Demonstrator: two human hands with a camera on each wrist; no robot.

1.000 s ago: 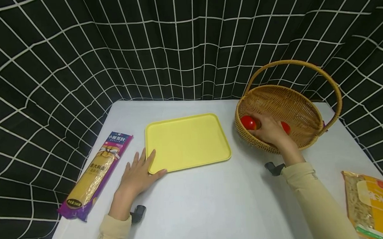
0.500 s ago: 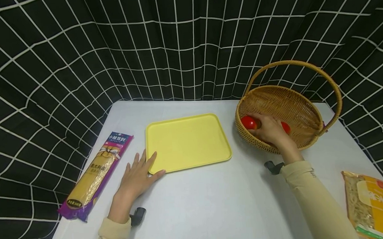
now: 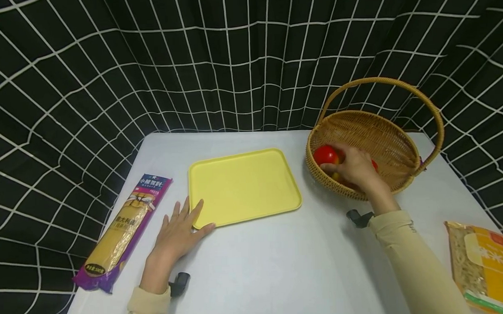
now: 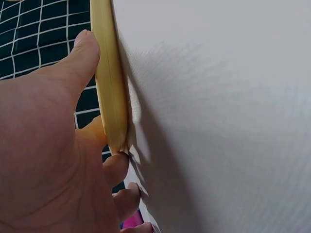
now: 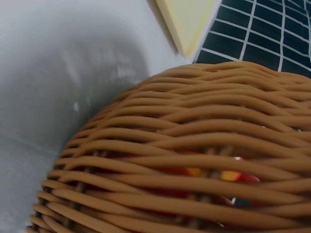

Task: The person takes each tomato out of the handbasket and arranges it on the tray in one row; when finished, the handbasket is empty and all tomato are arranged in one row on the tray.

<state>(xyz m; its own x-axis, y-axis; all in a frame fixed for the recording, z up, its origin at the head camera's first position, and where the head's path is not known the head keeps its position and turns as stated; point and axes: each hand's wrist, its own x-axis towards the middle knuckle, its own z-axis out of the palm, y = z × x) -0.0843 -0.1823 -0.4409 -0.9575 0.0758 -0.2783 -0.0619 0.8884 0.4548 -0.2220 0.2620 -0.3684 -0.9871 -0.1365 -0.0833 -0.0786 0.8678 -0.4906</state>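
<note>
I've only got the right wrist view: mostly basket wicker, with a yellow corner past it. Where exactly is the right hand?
Observer: The right hand is inside the basket, at a red round item.
Operator: And the other one?
Observer: The left hand has its fingers spread at the near left corner of the yellow tray.
Operator: Anything further left?
Observer: Yes, a long pasta packet lies slantwise on the table.
</note>
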